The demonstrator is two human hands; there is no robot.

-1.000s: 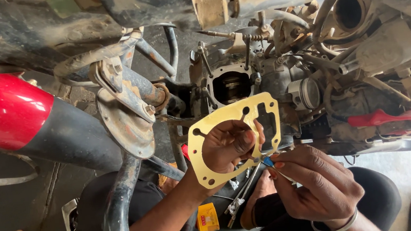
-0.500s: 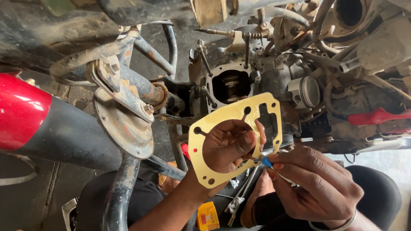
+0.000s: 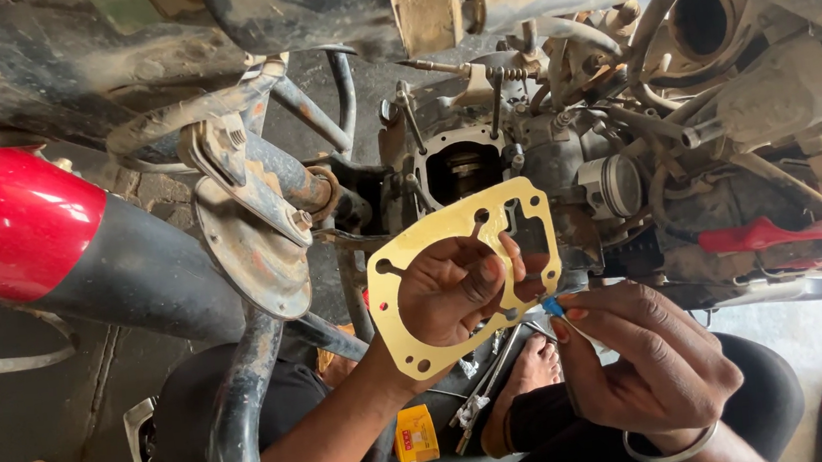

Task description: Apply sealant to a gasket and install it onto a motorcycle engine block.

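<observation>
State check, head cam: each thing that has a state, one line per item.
gasket: off the engine, held up flat in the left hand, fingers through its big hole
blue tool: pinched in the right hand, tip at the gasket's edge
cylinder bore: open, uncovered
studs: bare, sticking out around the bore
red tank: mounted on the frame

I am wearing a thin silver bangle (image 3: pixel 665 450) on my right wrist, dark trousers (image 3: pixel 749 399) over my knees, and my forearms are going bare, sleeveless.
</observation>
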